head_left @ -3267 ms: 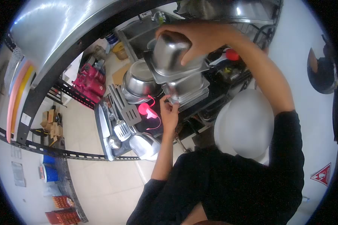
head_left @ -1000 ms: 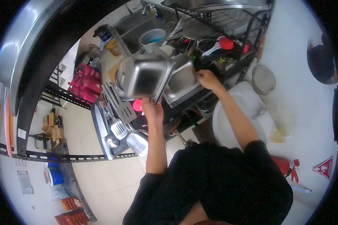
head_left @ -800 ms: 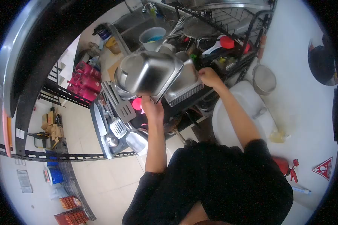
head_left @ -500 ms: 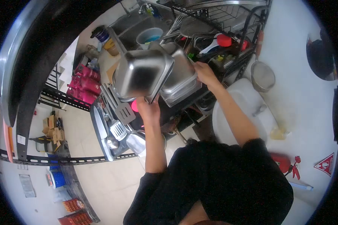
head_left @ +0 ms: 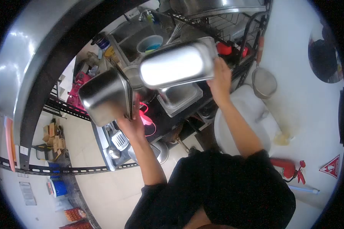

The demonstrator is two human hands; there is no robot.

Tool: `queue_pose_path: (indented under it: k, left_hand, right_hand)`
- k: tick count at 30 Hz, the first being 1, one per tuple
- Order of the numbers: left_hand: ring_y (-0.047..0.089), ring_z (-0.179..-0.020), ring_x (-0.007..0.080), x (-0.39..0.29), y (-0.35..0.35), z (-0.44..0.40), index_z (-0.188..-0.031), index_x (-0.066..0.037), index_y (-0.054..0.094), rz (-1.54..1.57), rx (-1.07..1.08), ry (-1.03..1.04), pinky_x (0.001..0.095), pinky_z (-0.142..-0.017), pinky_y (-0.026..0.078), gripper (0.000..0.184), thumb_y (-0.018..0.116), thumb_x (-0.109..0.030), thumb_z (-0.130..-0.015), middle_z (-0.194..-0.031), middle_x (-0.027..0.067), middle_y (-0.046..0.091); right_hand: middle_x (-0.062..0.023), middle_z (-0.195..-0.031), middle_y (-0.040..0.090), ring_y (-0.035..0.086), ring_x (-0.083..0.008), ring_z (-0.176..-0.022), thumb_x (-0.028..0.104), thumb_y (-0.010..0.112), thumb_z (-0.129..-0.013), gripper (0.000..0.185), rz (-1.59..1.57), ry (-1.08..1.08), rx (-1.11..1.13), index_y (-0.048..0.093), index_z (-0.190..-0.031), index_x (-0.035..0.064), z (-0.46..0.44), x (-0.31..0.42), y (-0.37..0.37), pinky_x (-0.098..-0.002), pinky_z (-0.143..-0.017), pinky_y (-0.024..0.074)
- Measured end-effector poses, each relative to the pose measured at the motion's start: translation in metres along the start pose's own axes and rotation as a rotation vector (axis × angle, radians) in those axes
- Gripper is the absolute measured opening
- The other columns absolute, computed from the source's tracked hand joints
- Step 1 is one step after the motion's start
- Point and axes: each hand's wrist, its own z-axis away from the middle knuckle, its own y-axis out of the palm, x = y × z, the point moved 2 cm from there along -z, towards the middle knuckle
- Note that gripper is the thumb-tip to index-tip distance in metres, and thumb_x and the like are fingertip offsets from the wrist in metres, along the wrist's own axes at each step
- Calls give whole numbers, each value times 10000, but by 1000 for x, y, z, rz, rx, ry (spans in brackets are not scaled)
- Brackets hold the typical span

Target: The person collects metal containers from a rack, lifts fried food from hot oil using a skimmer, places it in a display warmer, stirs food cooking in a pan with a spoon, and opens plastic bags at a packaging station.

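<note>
My left hand [head_left: 132, 124] is closed on the rim of a deep steel pan [head_left: 107, 95], tilted on its side at the left, over the utensils. In my right hand [head_left: 221, 82] is another steel pan [head_left: 172, 68], raised and tipped so that its shiny base faces me; the fingers grip its right end. Below that pan, a stack of steel pans [head_left: 179, 100] rests on the black shelf. A pink item with a cord [head_left: 145, 118] lies between my left hand and the stack. Round steel bowls [head_left: 135, 78] are partly hidden between the two raised pans.
A slotted spatula [head_left: 120, 140] and a ladle lie at the shelf's left. Behind are a sink [head_left: 130, 32] and a plastic bowl [head_left: 150, 43]. A white basin [head_left: 242, 122] stands at the right, near a hanging strainer [head_left: 264, 83]. A black metal frame [head_left: 49, 80] curves along the left.
The left pan has moved left and down with my left hand. My right hand has lifted another pan off the stack, uncovering those below.
</note>
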Motion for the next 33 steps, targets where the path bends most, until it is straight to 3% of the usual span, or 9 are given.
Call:
queue_pose_path:
  k: [5, 7, 10, 12, 15, 23, 25, 27, 33]
  left_hand:
    - [605, -975, 270, 35, -19, -2, -1191, -24, 515, -178, -153, -57, 417, -937, 467, 349, 498, -270, -944, -1149, 131, 576]
    - [562, -702, 142, 48, -10, 0, -1114, -50, 553, -274, -197, -56, 266, -639, 466, 260, 488, -230, -938, -879, 39, 580]
    - [329, -475, 24, 69, -9, 0, -1012, -73, 589, -574, -181, -43, 207, -398, 237, 185, 479, -204, -942, -627, -71, 437]
    - [339, -482, 28, 74, 5, 8, -996, -67, 593, -590, -205, -71, 210, -410, 246, 187, 472, -202, -947, -633, -67, 446]
    - [371, -531, 30, 88, 10, 9, -1006, -47, 596, -583, -156, -78, 221, -452, 258, 211, 450, -191, -957, -691, -53, 485]
    - [471, -681, 97, 109, -16, 13, -1097, 0, 572, -910, -107, -231, 236, -612, 373, 263, 438, -166, -943, -835, 17, 571]
    - [530, -843, 154, 114, -37, 9, -1127, 25, 553, -1023, 8, 119, 268, -765, 411, 278, 489, -176, -945, -960, 83, 602]
    - [542, -896, 183, 100, -26, 20, -1134, 33, 540, -1010, -5, 250, 283, -805, 420, 287, 519, -181, -944, -992, 103, 608]
    - [438, -611, 46, 80, 48, 47, -1018, -42, 581, -885, 140, 480, 217, -534, 353, 141, 563, -144, -922, -815, -11, 582]
  right_hand:
    - [-122, -1105, 574, 546, -211, -1012, 270, 478, -961, 347, 519, -688, -293, 522, -1185, 8, 5, -38, -62, -321, -868, 439]
    - [-133, -1242, 508, 500, -239, -1140, 248, 511, -944, 424, 653, -330, -74, 455, -1283, 0, 20, -94, -106, -350, -976, 405]
    - [-131, -1290, 501, 470, -246, -1202, 237, 572, -905, 461, -272, 48, -248, 441, -1290, 20, 18, -81, -123, -389, -1002, 385]
    - [-104, -1200, 552, 544, -194, -1056, 235, 534, -921, 329, -423, 211, -400, 498, -1189, 47, 17, -65, -134, -316, -826, 475]
    - [-9, -804, 513, 436, -91, -599, 151, 488, -904, 70, -510, 268, -482, 490, -945, 94, 20, -18, -128, -246, -460, 294]
    - [-67, -1078, 461, 499, -163, -853, 142, 460, -923, 190, -55, 271, -496, 517, -1090, 71, 46, -90, -224, -295, -598, 468]
    - [-65, -1110, 438, 495, -168, -872, 127, 460, -924, 228, -97, 339, -557, 511, -1136, 61, 52, -55, -227, -317, -643, 483]
    - [-10, -892, 516, 489, -78, -685, 262, 537, -877, 258, -137, 225, -670, 492, -1045, 72, 57, -60, -240, -210, -482, 358]
    - [-8, -841, 501, 465, -62, -607, 259, 489, -899, 222, -45, 259, -756, 527, -1023, 78, 67, -53, -272, -196, -443, 327]
